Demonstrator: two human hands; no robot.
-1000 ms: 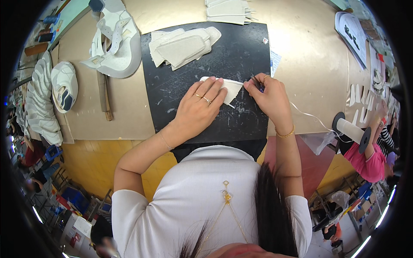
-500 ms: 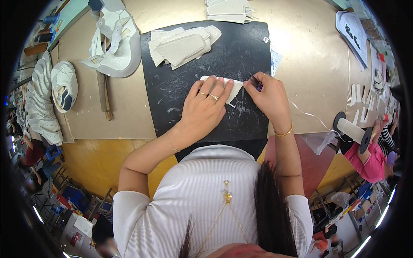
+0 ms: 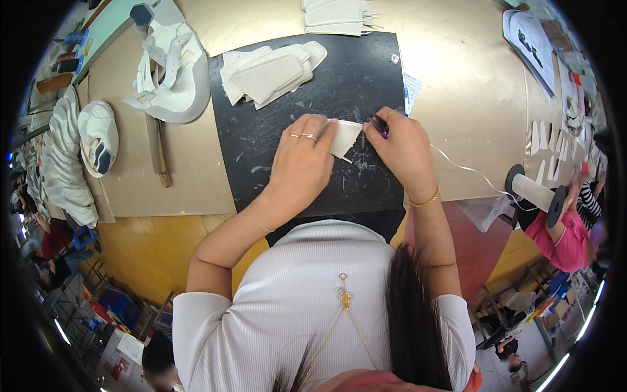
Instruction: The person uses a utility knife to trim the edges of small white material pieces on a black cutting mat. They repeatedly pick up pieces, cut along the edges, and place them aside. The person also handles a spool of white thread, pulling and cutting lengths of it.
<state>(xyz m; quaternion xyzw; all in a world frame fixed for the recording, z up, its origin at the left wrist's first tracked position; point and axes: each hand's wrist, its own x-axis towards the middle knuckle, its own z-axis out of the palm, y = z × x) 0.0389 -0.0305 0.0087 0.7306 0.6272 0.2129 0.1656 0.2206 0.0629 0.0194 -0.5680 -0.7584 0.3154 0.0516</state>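
A small white fabric piece (image 3: 346, 138) lies on the black cutting mat (image 3: 261, 160), a narrow strip end sticking out at its lower edge. My left hand (image 3: 299, 153) covers its left part, fingers bent and pressed onto it. At its upper right corner is my right hand (image 3: 401, 145), thumb and forefinger pinched at the edge. A small dark tool (image 3: 379, 125), partly hidden, is tucked in that hand; it looks like thread snips. From the spool (image 3: 535, 194), a thin white tape (image 3: 467, 168) runs toward my right hand.
Stacked pale fabric pieces (image 3: 271, 72) lie at the mat's far left, with more pieces (image 3: 336, 18) beyond. Left are a white shoe upper (image 3: 173, 78), a wooden-handled tool (image 3: 159, 153), a shoe (image 3: 99, 138) and nested uppers (image 3: 62, 163). Small white cutouts (image 3: 539, 140) lie right.
My left hand has shifted slightly left along the fabric piece, its fingers drawn closer together, baring more of the piece. My right hand stays at the corner, slightly further left in view.
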